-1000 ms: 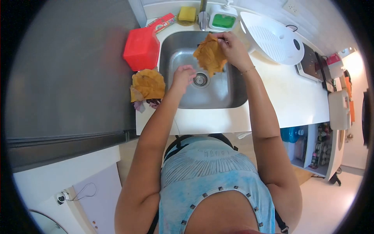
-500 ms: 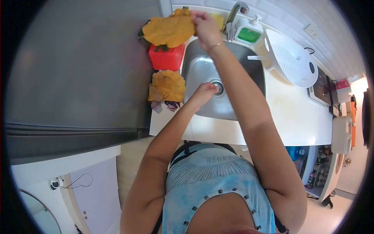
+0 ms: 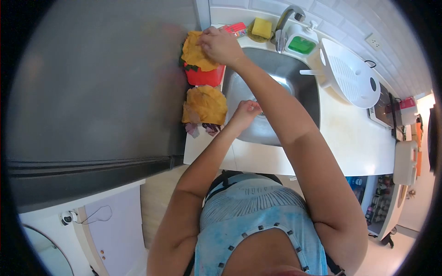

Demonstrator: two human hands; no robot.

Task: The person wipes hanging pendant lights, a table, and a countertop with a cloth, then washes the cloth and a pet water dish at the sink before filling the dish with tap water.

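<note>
My right hand (image 3: 222, 45) rests on a yellow cloth (image 3: 195, 54), its fingers curled onto the fabric. The cloth lies over a red container (image 3: 206, 76), with dark green material showing at its edge. A second yellow cloth (image 3: 206, 105) is draped beside the container, nearer to me, with purplish material sticking out beneath it. Above the steel sink (image 3: 244, 133) hovers my left hand (image 3: 247, 112), fingers closed together, and I see nothing in them. The drain is mostly hidden by my arm and hand.
Along the back stand a red packet (image 3: 236, 29), a yellow sponge (image 3: 262, 28), the faucet (image 3: 291, 18) and a soap dispenser (image 3: 301, 40) with green liquid. A white dish rack (image 3: 351, 73) is to the right. A grey refrigerator (image 3: 101, 83) borders the counter on the left.
My right hand has moved down and left, laying the yellow cloth lower over the red container. The red packet and sponge now show. My left hand stays above the sink.
</note>
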